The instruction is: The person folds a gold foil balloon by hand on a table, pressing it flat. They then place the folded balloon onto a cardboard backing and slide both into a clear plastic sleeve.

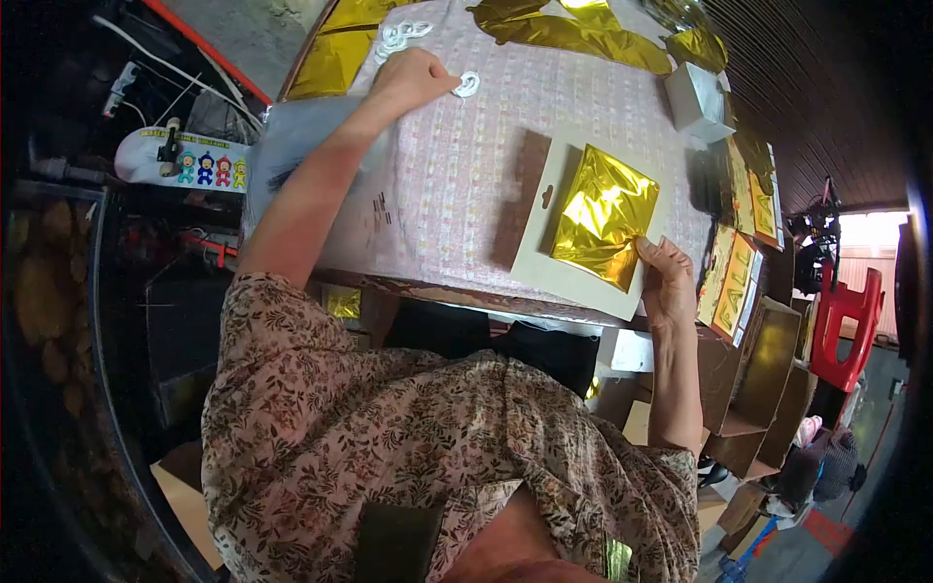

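My left hand [413,80] reaches to the far left of the table with its fingers closed, their tips at a small coil of white string [467,85]. Behind that hand lies a heap of similar white string coils [403,37]. My right hand [667,264] grips the lower right edge of a pale backing card [536,255], thumb on the front and the other fingers partly hidden. On the card's face rests a folded gold foil packet [604,216], its lower right corner near my thumb. A hang hole shows at the card's left edge.
Gold foil pieces [583,39] lie along the table's far side. A stack of white cards [698,102] stands at the back right. Printed "FALL" packages [736,291] line the right edge by cardboard boxes [763,364]. A red plastic chair [847,325] stands beyond.
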